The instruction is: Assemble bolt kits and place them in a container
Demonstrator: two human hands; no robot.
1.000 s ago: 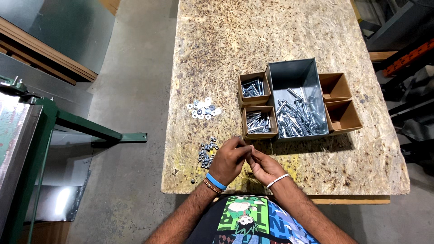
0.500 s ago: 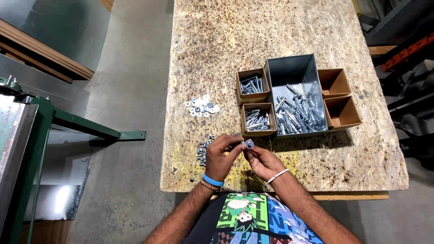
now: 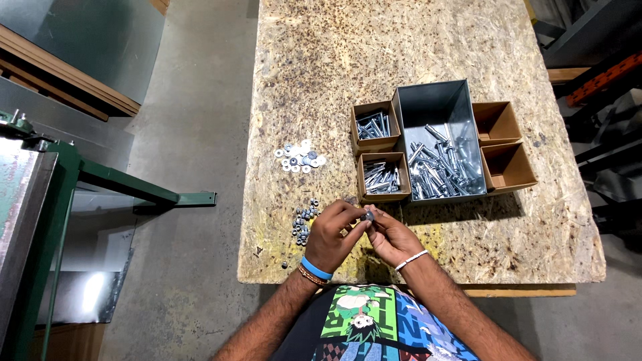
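Note:
My left hand (image 3: 332,235) and my right hand (image 3: 391,235) meet near the front edge of the chipboard table (image 3: 428,47). Between their fingertips is a small metal fastener (image 3: 367,216), a bolt with a nut or washer on it; both hands pinch it. Just left of my left hand lies a heap of small dark nuts (image 3: 304,222). Further back on the left is a scatter of flat silver washers (image 3: 300,158).
A grey metal bin of bolts (image 3: 443,160) stands ahead, with two small cardboard boxes of bolts (image 3: 382,178) on its left and two empty cardboard boxes (image 3: 507,166) on its right. A green metal machine frame (image 3: 100,180) stands on the concrete floor at left.
My hands have stayed together at the table's front edge, turning the small fastener between the fingers. The camera view has shifted slightly.

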